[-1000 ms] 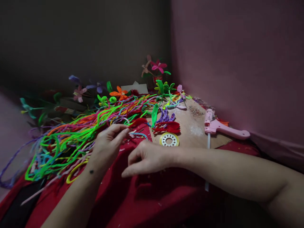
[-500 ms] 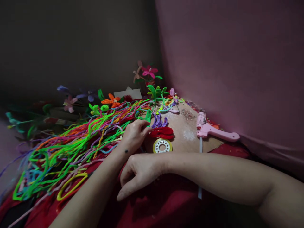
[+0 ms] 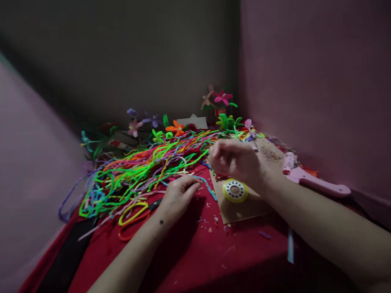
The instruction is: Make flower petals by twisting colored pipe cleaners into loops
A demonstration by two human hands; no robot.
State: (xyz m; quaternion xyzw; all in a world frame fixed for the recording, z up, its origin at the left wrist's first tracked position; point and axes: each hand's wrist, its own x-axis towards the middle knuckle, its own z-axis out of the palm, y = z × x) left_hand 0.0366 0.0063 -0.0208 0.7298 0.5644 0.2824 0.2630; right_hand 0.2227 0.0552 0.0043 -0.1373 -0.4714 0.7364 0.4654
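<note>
My left hand (image 3: 179, 195) hovers low over the red cloth, thumb and fingertips pinched together. Whatever lies in that pinch is too small to make out. Just past its fingertips a short blue pipe cleaner (image 3: 210, 191) rests on the cloth. My right hand (image 3: 236, 162) is above the brown board (image 3: 250, 207), slightly blurred, its fingers curled in; any object inside is hidden. Below it, a roll of clear tape with a yellow rim (image 3: 235, 190) lies on the board. The right hand covers the spot where red and purple pieces lay.
Many coloured pipe cleaners (image 3: 137, 175) are heaped at left. Scissors with yellow and red handles (image 3: 132, 215) lie beside my left forearm. A pink glue gun (image 3: 317, 181) with a glue stick (image 3: 290, 246) is at right. Pipe-cleaner flowers (image 3: 175, 128) stand along the back.
My right hand has risen from in front of the board to above it. My left hand has drawn back from the board's pieces toward the cloth. The view has swung left.
</note>
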